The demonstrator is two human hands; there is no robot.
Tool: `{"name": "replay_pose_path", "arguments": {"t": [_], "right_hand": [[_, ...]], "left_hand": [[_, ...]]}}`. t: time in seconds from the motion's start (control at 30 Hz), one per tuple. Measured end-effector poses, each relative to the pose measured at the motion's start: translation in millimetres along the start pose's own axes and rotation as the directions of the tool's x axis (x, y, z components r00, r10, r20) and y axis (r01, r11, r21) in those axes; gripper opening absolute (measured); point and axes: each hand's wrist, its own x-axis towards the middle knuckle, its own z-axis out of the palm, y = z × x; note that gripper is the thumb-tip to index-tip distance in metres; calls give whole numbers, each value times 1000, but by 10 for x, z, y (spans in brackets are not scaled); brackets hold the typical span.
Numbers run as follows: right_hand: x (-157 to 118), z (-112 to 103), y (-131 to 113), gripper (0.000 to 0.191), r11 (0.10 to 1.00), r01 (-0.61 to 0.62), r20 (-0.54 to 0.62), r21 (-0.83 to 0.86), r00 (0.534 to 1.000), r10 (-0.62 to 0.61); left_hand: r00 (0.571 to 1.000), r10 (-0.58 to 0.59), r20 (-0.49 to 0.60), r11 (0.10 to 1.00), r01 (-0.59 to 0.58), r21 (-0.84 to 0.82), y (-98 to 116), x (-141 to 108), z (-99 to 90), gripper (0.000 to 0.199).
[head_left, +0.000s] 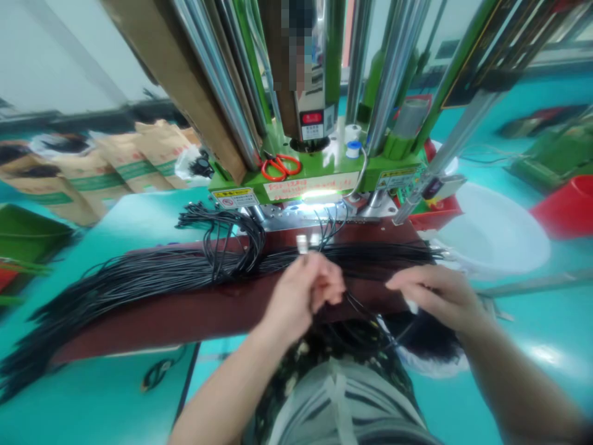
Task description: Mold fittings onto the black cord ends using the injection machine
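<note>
Here the left hand (311, 283) is hovering over the near edge of the counter (185, 315), and its grip is closing tight on a small silver connector (302, 243), which is standing up from the fingertips and pointing toward the far side. Over to the right, the right hand (433, 293) is hanging palm down, fingers bending toward the thumb, and a small white piece (412, 306) is peeking out beneath them; blur is hiding how far open that grip is and whether it is pinching the piece. Thin dark cables (356, 303) are looping low between the two hands.

Just beyond the left hand, a long bundle of black cables (152, 266) is stretching across the counter and spilling over its left end, with a curved bunch of cables (252, 238) lying on top, left of centre. The green machine (250, 185) is towering on the far side, its light strip (319, 196) glowing above the metal plate. Orange-handled scissors (280, 167) are resting on its ledge, and a blue-and-white spool (354, 148) is sitting farther right. A red bin (438, 216) and a wide white tub (495, 232) are filling the far right, while brown bags (152, 151) are lining the far left.
</note>
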Motion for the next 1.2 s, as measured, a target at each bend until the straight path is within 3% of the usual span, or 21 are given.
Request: {"name": "replay_pose_path", "arguments": {"t": [0.1,0.17,0.27,0.37,0.43,0.53,0.6,0.67,0.7,0.83,0.93,1.0,1.1,1.2], "right_hand": [[138,48,-95,25,995,-4,-55,-101,998,-2],[166,42,-33,26,987,-82,-112,-137,991,67],[120,-19,126,25,981,-180,-88,-70,981,174],[88,-119,244,26,953,-266,-32,141,961,273],[132,-188,287,30,906,-296,3,303,951,310],[279,-241,320,35,878,-318,259,357,937,234],[380,-221,330,37,905,-327,511,272,846,152],[451,-160,330,39,932,-302,636,198,763,112],[474,-121,325,40,947,-274,637,170,763,107],[535,17,315,38,989,-135,539,66,839,79],[636,68,419,39,984,-162,488,73,866,106],[740,103,575,38,982,-156,345,-107,920,183],[890,199,871,34,825,-99,157,-556,963,221],[995,322,1091,41,718,-47,162,-695,962,220]], "left_hand": [[992,-103,66,993,100,57,-490,246,449,26],[971,-110,211,988,84,127,-726,324,571,34],[921,-136,366,958,27,286,-886,359,555,36],[931,-128,341,939,3,344,-940,384,510,27],[941,-164,296,945,64,321,-980,422,515,25],[923,-281,264,927,191,322,-1049,501,535,28],[916,-325,237,919,246,308,-1080,545,535,35],[920,-345,186,921,292,259,-1096,566,529,41],[927,-341,159,925,301,231,-1100,570,527,42],[957,-279,81,954,267,135,-1106,586,513,42],[974,-223,48,973,220,65,-1081,663,429,41],[985,-174,12,985,174,3,-1042,729,326,40],[990,-136,-19,989,135,-58,-975,774,163,38],[993,-120,-8,990,119,-77,-938,734,65,35]]}}
